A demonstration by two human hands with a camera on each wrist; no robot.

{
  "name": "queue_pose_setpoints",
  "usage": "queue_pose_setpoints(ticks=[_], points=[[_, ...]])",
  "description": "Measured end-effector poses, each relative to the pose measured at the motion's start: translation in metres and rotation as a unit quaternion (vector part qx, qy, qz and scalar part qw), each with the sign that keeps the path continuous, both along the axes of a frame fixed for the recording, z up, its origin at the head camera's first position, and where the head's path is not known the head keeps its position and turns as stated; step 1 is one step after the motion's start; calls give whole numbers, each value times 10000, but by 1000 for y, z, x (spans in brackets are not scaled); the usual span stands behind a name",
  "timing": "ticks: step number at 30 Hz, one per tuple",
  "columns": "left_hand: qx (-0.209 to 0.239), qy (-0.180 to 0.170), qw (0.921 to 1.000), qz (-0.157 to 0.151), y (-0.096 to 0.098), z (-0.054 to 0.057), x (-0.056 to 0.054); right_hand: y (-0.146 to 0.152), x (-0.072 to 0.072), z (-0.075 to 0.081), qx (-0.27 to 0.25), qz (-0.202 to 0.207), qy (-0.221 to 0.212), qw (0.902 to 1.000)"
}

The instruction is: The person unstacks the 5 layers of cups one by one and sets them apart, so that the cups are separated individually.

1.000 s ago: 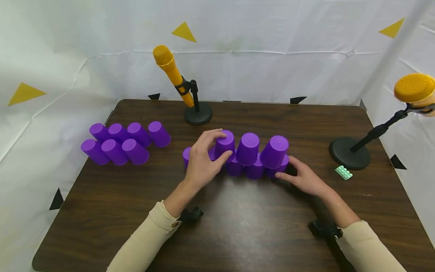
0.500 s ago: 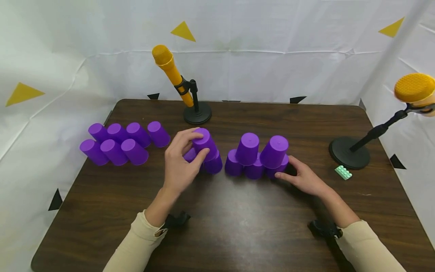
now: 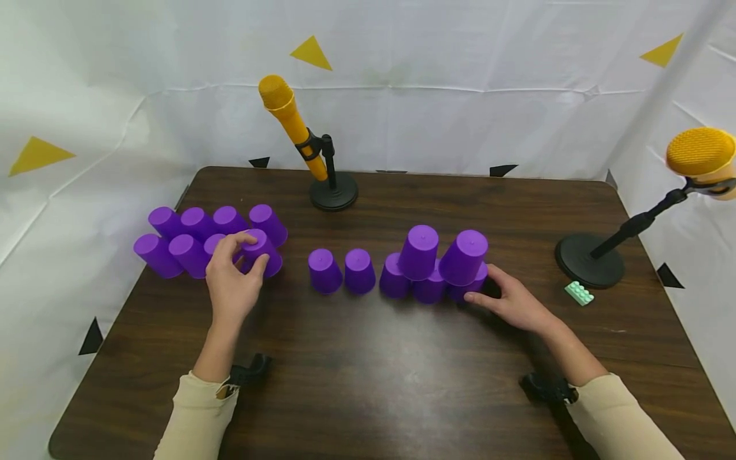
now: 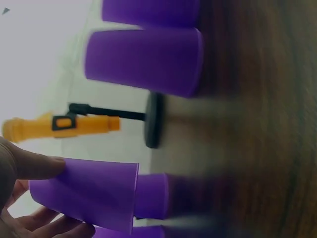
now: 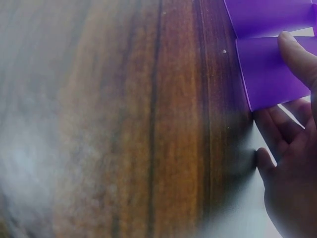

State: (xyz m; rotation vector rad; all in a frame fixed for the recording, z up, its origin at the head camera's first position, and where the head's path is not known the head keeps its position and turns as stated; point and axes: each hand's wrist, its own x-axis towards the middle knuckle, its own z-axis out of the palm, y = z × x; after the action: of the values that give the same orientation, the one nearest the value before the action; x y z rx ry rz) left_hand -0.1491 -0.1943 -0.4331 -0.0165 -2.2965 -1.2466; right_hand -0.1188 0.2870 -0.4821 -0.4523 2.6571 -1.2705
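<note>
My left hand (image 3: pixel 232 281) grips an upside-down purple cup (image 3: pixel 266 253) at the right end of the left cup group, thumb on one side and fingers on the other. Whether its rim touches the table, I cannot tell. My right hand (image 3: pixel 514 303) holds the lower right purple cup (image 5: pixel 277 74) of a small stack, thumb in front and fingers behind. Two upper cups (image 3: pixel 420 252) sit across the stack's three lower ones. Left of it, two single cups (image 3: pixel 325 271) (image 3: pixel 360 271) stand upside down.
Upside-down cups (image 3: pixel 156 255) stand in two rows at the left. An orange microphone (image 3: pixel 293 124) on a black stand is behind. At the right are another orange microphone (image 3: pixel 700 152) on its stand (image 3: pixel 589 259) and a mint toy brick (image 3: pixel 579 293).
My left hand has lifted a cup off the upper row and carried it left to the left group, uncovering the two single cups. The right hand has stayed in place.
</note>
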Motion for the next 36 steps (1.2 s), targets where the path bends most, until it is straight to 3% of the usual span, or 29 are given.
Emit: queue_pose_setpoints(ticks=[7, 17, 30, 36], points=[[-379, -386, 9983, 207, -9, -19, -12, 0, 1, 0, -10, -28, -44, 10000], [-543, -528, 9969, 227, -10, -26, -19, 0, 1, 1, -20, -22, -89, 10000], [-770, -443, 9958, 197, -11, -27, -20, -1, 1, 1, 10, -64, -124, 9999], [-677, -128, 9969, 386, -8, -15, -15, 0, 1, 1, 34, -56, -106, 9999]])
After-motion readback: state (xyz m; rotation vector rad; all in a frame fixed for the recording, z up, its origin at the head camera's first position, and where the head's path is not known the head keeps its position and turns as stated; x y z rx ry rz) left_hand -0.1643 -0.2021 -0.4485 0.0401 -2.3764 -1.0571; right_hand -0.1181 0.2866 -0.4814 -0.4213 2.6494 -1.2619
